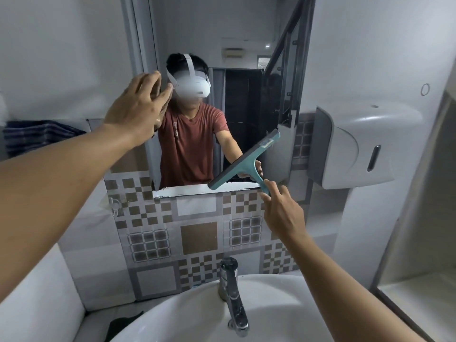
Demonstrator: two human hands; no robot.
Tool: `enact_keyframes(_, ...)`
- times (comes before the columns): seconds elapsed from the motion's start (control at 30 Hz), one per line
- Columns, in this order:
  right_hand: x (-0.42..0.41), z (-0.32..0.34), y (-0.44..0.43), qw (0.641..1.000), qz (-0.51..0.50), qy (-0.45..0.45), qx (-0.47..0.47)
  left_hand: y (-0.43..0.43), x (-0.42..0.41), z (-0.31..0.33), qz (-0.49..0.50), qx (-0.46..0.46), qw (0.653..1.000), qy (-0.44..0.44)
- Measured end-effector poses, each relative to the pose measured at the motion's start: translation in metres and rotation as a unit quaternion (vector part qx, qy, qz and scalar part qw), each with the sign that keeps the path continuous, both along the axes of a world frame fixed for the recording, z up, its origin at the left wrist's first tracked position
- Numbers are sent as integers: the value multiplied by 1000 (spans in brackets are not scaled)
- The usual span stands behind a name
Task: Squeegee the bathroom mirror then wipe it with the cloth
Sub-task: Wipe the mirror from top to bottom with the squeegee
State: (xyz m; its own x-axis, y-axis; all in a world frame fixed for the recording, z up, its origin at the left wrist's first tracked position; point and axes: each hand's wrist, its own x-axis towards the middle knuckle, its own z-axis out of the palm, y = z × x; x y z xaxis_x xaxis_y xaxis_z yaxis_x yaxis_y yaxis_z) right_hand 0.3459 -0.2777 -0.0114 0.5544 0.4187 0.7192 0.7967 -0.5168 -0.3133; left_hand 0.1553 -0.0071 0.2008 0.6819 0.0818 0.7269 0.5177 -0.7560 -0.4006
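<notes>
The bathroom mirror (241, 95) hangs on the wall above the sink and reflects a person in a red shirt. My left hand (138, 107) is raised flat against the mirror's upper left part, fingers spread, holding nothing. My right hand (281, 211) grips the handle of a teal squeegee (246, 161). Its blade is tilted, lower end left, against the mirror's lower right area near the bottom edge. A dark cloth (125, 325) lies on the counter left of the sink, mostly hidden.
A white sink (192, 314) with a chrome tap (233, 294) sits below. Patterned tiles (197, 238) cover the wall under the mirror. A white dispenser (357, 146) is mounted at the right. Folded dark towels (37, 137) rest on a ledge at the left.
</notes>
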Motion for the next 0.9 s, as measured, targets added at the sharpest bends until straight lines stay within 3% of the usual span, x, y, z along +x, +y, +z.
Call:
enact_keyframes(0.37, -25, -22, 6, 968, 20, 231, 91, 4, 1, -1, -23, -14, 1000, 6)
enact_keyframes(0.6, -69, -13, 31, 907, 89, 357, 206, 1, -3, 3, -24, -14, 1000, 8)
enact_keyframes(0.9, -111, -13, 76, 850, 97, 431, 287, 2, -3, 3, -19, -15, 1000, 4)
